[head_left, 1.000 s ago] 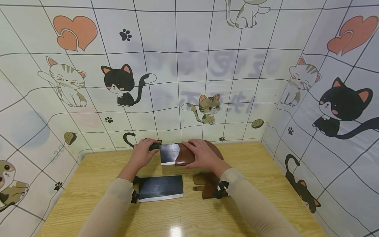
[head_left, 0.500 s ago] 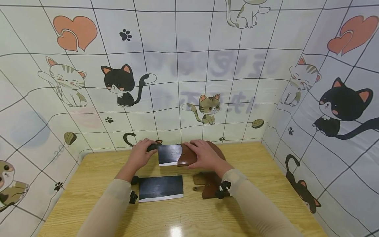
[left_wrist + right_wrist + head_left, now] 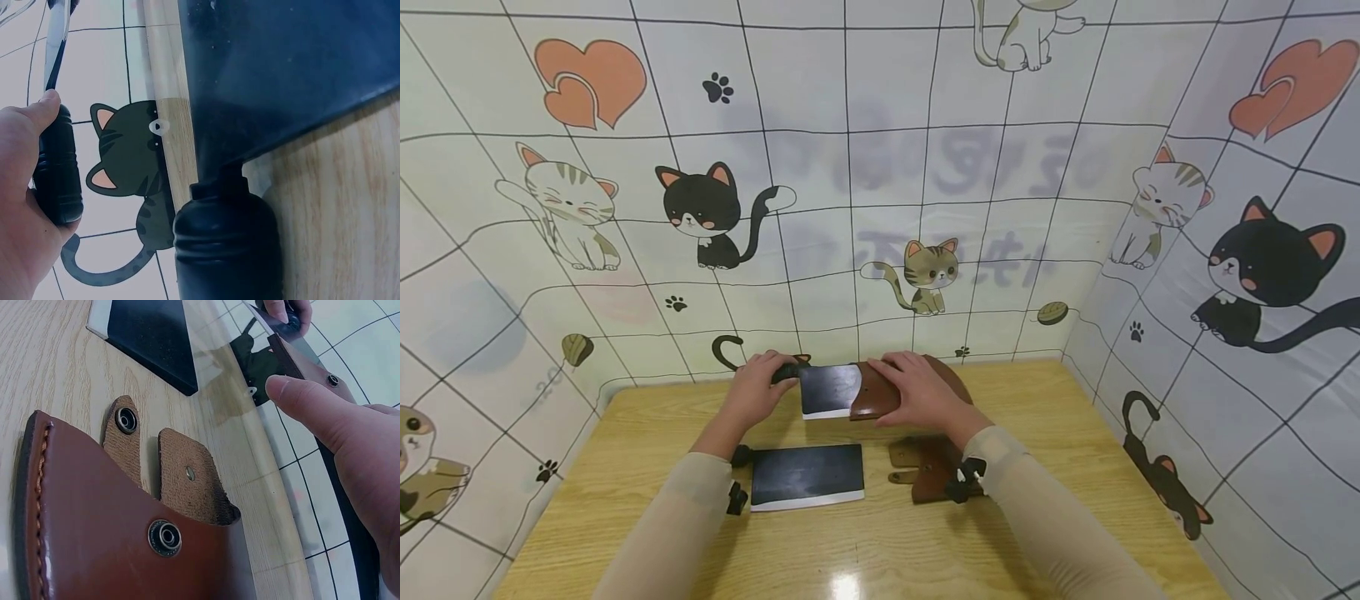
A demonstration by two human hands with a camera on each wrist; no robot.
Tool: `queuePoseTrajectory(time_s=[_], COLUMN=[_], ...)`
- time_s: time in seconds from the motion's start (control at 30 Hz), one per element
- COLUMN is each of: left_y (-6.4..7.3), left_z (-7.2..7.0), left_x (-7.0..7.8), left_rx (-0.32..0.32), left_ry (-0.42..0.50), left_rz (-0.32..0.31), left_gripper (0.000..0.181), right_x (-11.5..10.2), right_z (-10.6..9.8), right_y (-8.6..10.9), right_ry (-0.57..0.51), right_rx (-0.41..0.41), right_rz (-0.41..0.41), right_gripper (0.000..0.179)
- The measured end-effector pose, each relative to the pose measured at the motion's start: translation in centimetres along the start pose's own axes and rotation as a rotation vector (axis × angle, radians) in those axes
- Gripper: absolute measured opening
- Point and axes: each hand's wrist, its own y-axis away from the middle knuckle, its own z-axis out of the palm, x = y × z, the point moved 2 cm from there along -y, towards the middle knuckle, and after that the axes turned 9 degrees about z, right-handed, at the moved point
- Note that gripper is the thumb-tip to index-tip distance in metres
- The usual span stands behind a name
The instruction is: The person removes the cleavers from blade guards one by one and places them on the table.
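Note:
My left hand (image 3: 752, 398) grips the black ribbed handle (image 3: 59, 165) of a cleaver (image 3: 826, 392), lifted over the back of the table. A brown leather sheath (image 3: 874, 395) covers the right part of that blade; the dark part near the handle is bare. My right hand (image 3: 927, 397) holds the sheath from the right, its thumb on the near face in the right wrist view. A second cleaver (image 3: 808, 477) lies flat below, its handle (image 3: 228, 244) mostly hidden by my left wrist in the head view. To its right rests another brown sheath (image 3: 112, 525), snap straps (image 3: 125, 434) undone.
The wooden table (image 3: 820, 554) meets a white wall sheet (image 3: 805, 308) printed with cats, just behind my hands. The sheet also rises along both sides. The lying cleaver's pale edge faces me.
Since a second ago my left hand has shifted slightly left with the cleaver and my right hand slightly right with the sheath. More blade shows. Over the last half second both are nearly still.

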Motion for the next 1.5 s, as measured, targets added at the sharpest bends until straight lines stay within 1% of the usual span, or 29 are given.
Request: queuePoseTrajectory(time_s=[0.4, 0.63, 0.9, 1.1, 1.33, 1.5], left_y=[-0.2, -0.1, 0.1, 0.1, 0.3, 0.9], left_z=[-0.2, -0.2, -0.3, -0.3, -0.3, -0.8], left_x=[0.1, -0.1, -0.1, -0.1, -0.7, -1.5], left_rx=[0.006, 0.003, 0.005, 0.007, 0.003, 0.015], left_ry=[0.000, 0.002, 0.018, 0.009, 0.007, 0.006], left_rz=[0.010, 0.007, 0.005, 0.014, 0.033, 0.017], left_gripper=[0.038, 0.038, 0.036, 0.036, 0.036, 0.036], right_x=[0.0, 0.3, 0.6, 0.6, 0.7, 1.7], right_z=[-0.5, -0.7, -0.7, -0.6, -0.6, -0.8], right_y=[0.2, 0.4, 0.4, 0.4, 0.4, 0.8], right_ry=[-0.034, -0.005, -0.020, -0.024, -0.034, -0.027], right_rx=[0.016, 0.027, 0.034, 0.033, 0.013, 0.001], right_rz=[0.002, -0.001, -0.022, -0.023, -0.020, 0.016], right_gripper=[0.118, 0.117, 0.118, 0.118, 0.117, 0.115])
